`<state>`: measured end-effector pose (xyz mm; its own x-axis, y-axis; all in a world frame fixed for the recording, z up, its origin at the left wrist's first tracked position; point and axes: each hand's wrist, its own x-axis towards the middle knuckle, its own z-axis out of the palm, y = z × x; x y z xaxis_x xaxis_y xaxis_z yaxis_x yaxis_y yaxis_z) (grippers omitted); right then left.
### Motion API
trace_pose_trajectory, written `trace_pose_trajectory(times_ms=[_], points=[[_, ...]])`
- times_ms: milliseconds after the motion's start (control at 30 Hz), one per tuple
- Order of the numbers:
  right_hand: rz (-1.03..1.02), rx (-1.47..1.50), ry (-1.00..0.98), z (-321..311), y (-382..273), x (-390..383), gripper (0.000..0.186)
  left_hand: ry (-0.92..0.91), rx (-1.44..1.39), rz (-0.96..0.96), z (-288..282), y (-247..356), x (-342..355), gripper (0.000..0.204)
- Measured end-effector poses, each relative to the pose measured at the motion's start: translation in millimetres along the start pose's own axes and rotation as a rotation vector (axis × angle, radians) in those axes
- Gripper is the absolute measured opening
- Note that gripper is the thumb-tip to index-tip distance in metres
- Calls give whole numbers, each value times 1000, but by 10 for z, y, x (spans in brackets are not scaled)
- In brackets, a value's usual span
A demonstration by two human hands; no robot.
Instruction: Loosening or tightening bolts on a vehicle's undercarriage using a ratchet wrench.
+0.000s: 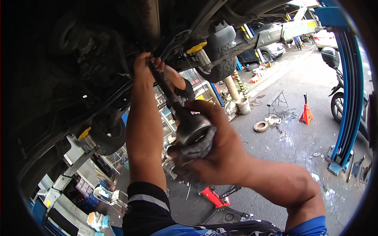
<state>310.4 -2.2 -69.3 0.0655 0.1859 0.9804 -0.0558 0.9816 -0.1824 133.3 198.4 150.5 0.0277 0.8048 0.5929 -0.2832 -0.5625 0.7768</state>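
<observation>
- Metal shaft beneath the car, right fingers clamped on its near end and grey rag
- Left fingers at far end, grip unclear
- Apparently wiping; next calls for steady support

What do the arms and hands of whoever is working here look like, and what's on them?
These are a person's own arms. The left hand and right hand are bare, with no gloves visible, and both forearms are uncovered. The left sleeve is black with a pale grey band; the right sleeve is blue.
</observation>
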Motion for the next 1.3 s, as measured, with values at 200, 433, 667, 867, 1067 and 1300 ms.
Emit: trace_pose_trajectory(times_ms=[200, 433, 667, 867, 1067, 1300], points=[[-87, -354, -196, -469, -97, 316, 70, 17, 570, 602, 52, -229, -911, 31], [-199, -777, -513, -700, -333, 567, 68, -402, 875, 1536, 609, -476, -1676, 31], [-4, 79, 29, 84, 11, 57, 76, -271, 460, 1103, 624, -491, -1721, 14], [-270, -919, -352, -561, -386, 542, 62, -349, 652, 1369, 748, -365, -1670, 17], [-83, -407, 135, -114, -157, 251, 60, -353, 882, 1384, 735, -169, -1648, 27], [107, 71, 370, 373, -124, 63, 70, -280, 881, 1376, 733, -201, -1658, 28]])
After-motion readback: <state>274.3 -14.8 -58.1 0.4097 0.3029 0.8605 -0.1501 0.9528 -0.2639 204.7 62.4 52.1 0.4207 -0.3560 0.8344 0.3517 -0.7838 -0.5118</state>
